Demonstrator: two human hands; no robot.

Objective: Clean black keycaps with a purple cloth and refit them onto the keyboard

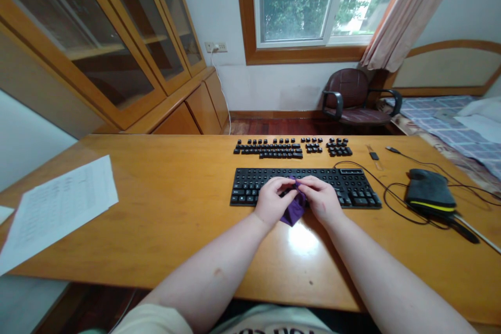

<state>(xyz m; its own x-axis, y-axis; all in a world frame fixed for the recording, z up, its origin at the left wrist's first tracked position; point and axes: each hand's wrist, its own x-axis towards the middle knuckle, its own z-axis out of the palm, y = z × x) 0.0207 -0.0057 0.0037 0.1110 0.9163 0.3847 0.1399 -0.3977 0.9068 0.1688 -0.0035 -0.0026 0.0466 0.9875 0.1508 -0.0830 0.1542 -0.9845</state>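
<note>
Both of my hands meet over the middle of a black keyboard (250,186) lying on the desk. A purple cloth (294,213) is pinched between them and hangs down past the keyboard's front edge. My left hand (274,198) is closed on the cloth from the left, and my right hand (321,198) grips it from the right, fingertips close together. Whether a keycap sits inside the cloth is hidden. Several keys are off the keyboard's upper rows, while lower keys remain on. Behind it, loose black keycaps (281,150) lie in rows.
On the right are a grey-black pouch-like item (430,190), a USB cable (415,156) and a small black tool with wire loops (374,156). Printed papers (66,201) lie at the left of the wooden desk (176,193). An office chair (352,94) stands beyond.
</note>
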